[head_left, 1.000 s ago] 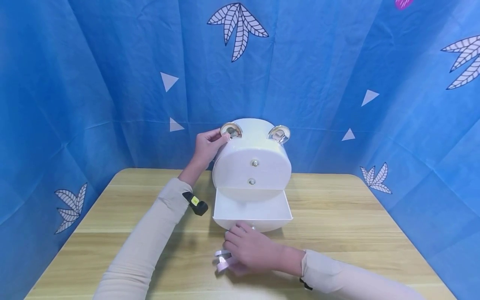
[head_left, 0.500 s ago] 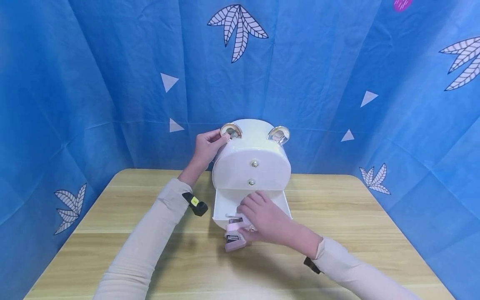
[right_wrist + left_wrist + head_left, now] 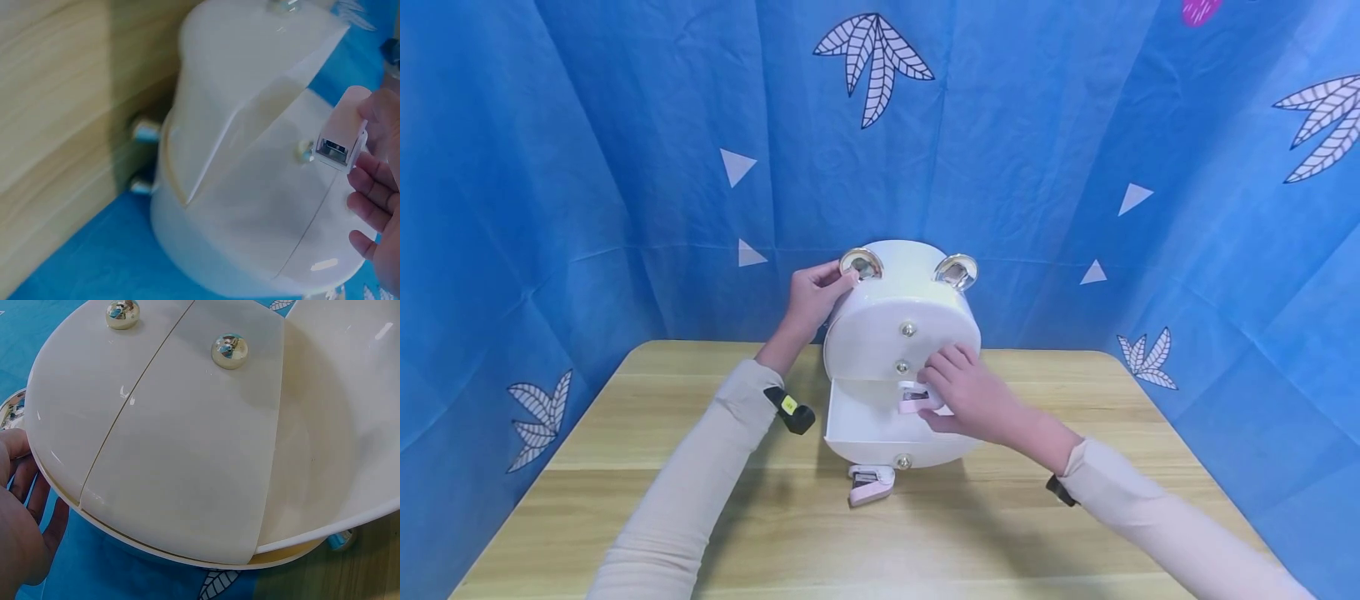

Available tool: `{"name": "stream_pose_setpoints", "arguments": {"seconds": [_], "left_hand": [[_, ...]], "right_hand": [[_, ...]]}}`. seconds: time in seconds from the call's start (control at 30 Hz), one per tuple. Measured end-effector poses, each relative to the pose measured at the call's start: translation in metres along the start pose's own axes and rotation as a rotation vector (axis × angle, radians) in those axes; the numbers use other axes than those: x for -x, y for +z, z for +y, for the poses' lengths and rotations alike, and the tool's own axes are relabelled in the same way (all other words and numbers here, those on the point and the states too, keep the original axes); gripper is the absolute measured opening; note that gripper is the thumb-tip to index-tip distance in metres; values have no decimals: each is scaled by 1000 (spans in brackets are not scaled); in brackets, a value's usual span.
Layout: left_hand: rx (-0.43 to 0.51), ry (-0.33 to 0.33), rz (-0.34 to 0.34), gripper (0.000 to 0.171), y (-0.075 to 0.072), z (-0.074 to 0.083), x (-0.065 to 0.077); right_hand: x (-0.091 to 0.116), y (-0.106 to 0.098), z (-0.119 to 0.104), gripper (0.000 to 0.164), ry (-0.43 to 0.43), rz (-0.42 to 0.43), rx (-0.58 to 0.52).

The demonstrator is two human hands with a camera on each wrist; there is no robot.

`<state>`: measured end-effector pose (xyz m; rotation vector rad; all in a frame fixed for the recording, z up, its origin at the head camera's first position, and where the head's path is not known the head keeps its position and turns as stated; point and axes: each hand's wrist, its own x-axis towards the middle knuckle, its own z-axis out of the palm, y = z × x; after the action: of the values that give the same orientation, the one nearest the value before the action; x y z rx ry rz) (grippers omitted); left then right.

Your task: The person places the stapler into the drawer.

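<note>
A white rounded storage box (image 3: 887, 329) with gold ears and knobs stands at the back of the table, its bottom drawer (image 3: 868, 421) pulled out. My left hand (image 3: 812, 296) holds the box's left gold ear (image 3: 862, 263), thumb in front; the left wrist view shows this hand (image 3: 22, 519) at the box's edge. Over the open drawer, my right hand (image 3: 973, 396) pinches a small pink stapler (image 3: 913, 398), whose open front end faces the camera in the right wrist view (image 3: 344, 128). A second pink stapler (image 3: 871, 485) lies on the table just before the drawer.
The box's right gold ear (image 3: 957, 272) sticks out at the top. A gold knob (image 3: 903, 461) juts from the drawer's front. Blue printed cloth (image 3: 1030, 167) hangs behind and on both sides of the wooden table (image 3: 1037, 517).
My right hand has lifted one stapler from the table in front and carried it forward and up over the drawer. The other stapler stays behind on the table. My left hand keeps its place.
</note>
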<state>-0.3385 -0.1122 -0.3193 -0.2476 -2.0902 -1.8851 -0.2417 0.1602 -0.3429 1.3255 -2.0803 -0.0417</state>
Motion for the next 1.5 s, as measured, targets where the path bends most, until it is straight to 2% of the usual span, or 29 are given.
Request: {"name": "stream_pose_setpoints", "arguments": {"seconds": [0.3, 0.63, 1.3, 1.5], "left_hand": [[-4, 17, 1, 36, -1, -2, 0], [-5, 18, 1, 36, -1, -3, 0], [1, 11, 12, 38, 0, -2, -1], [1, -3, 3, 38, 0, -2, -1]], "right_hand": [[8, 2, 22, 42, -74, -127, 75], [13, 15, 17, 39, -95, -290, 139], [23, 34, 12, 44, -91, -275, 190], [24, 37, 10, 44, -86, -306, 212]]}}
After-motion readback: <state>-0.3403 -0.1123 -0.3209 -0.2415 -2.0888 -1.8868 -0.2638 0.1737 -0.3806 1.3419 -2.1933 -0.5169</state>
